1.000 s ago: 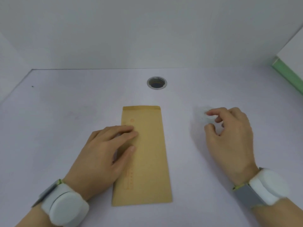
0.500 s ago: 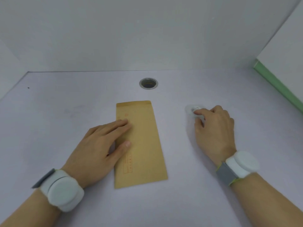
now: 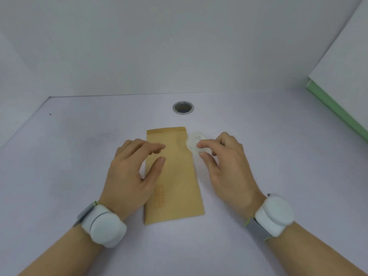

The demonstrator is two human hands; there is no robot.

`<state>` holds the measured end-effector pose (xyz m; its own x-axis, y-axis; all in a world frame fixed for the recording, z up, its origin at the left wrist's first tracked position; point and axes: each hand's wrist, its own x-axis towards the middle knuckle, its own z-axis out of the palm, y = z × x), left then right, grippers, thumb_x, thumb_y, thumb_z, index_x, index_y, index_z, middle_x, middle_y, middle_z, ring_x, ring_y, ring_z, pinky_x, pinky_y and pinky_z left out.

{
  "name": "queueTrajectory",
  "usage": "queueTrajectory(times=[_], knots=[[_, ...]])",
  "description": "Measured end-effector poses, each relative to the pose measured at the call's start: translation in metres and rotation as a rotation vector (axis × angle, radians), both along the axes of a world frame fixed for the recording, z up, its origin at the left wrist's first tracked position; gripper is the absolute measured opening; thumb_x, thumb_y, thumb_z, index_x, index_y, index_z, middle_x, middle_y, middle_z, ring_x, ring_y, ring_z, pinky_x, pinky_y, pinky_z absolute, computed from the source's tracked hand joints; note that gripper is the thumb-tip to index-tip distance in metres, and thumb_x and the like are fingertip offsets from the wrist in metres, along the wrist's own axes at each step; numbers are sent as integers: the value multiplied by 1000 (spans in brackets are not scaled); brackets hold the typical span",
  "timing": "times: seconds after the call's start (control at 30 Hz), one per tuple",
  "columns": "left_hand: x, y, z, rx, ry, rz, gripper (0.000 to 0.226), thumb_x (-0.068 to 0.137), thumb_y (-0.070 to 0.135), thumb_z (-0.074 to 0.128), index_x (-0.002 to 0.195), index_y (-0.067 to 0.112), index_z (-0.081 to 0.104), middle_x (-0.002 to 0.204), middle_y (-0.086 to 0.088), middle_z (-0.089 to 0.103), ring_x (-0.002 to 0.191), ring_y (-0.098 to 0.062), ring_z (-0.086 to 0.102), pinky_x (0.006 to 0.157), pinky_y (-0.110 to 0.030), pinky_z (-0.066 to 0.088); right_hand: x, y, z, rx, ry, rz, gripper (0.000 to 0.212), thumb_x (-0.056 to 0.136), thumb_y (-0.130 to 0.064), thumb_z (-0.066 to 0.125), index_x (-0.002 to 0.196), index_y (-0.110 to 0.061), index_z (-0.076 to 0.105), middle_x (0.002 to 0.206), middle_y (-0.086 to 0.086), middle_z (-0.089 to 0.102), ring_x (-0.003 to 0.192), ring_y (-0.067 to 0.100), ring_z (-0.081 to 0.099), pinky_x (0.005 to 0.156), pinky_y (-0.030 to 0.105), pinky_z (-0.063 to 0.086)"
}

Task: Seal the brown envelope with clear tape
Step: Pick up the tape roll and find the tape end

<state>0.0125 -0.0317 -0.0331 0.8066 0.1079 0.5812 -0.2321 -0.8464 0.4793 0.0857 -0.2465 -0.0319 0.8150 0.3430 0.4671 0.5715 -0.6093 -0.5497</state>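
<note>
A long brown envelope [image 3: 175, 176] lies flat on the white table, its short edge pointing away from me. My left hand [image 3: 131, 172] hovers over the envelope's left edge with fingers loosely spread and slightly lifted, holding nothing. My right hand [image 3: 225, 166] pinches a small roll of clear tape [image 3: 194, 142] between thumb and fingers, just off the envelope's upper right corner. Part of the roll is hidden behind my fingers.
A round metal-rimmed hole [image 3: 183, 107] sits in the table [image 3: 79, 156] beyond the envelope. White walls close the back and left. A green-edged panel [image 3: 338, 108] runs along the right side. Both wrists wear white bands.
My right hand has picked up the tape roll and carried it left to the envelope's top right corner. My left hand has lifted its fingers off the envelope.
</note>
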Motion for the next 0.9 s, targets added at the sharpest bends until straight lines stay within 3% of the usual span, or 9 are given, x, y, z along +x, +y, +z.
queueTrajectory(times=[0.1,0.23,0.43,0.63,0.77,0.9], knots=[[-4,-4,4,-168,22,-29,35,94,27,67,128,18,69,116,4,67,105,-10,65,95,-22,49,-14,10,4,63,17,106,21,96,-18,60,114,-25,71,90,-6,49,87,13,49,85,37,40],[-9,-11,6,-273,99,-125,53,93,41,65,140,17,62,127,8,66,116,-5,64,98,-14,45,-22,14,4,88,5,158,21,96,-21,61,114,-25,71,88,-8,46,86,11,47,83,36,40],[-10,-16,3,-360,114,-168,47,90,32,75,135,20,67,120,10,71,111,-7,66,98,-16,47,-26,15,3,79,-7,202,25,95,-34,58,113,-24,72,88,-7,48,84,9,47,81,38,44],[-16,-17,3,-484,152,-142,44,85,34,80,128,37,68,116,21,75,108,-6,70,95,-11,47,-27,14,2,31,-32,236,28,97,-34,56,115,-22,74,85,-6,48,81,13,46,74,40,43],[-15,-21,3,-472,72,-89,28,84,28,78,112,22,79,114,12,78,108,5,71,95,-10,49,-26,13,2,43,-32,224,25,95,-35,58,105,-20,76,81,-5,48,79,12,44,71,38,43],[-14,-21,3,-455,17,-86,17,86,20,78,103,16,82,110,6,79,105,1,74,95,-17,53,-27,13,1,69,-24,220,25,93,-37,60,102,-20,77,80,-5,50,78,11,43,69,40,45]])
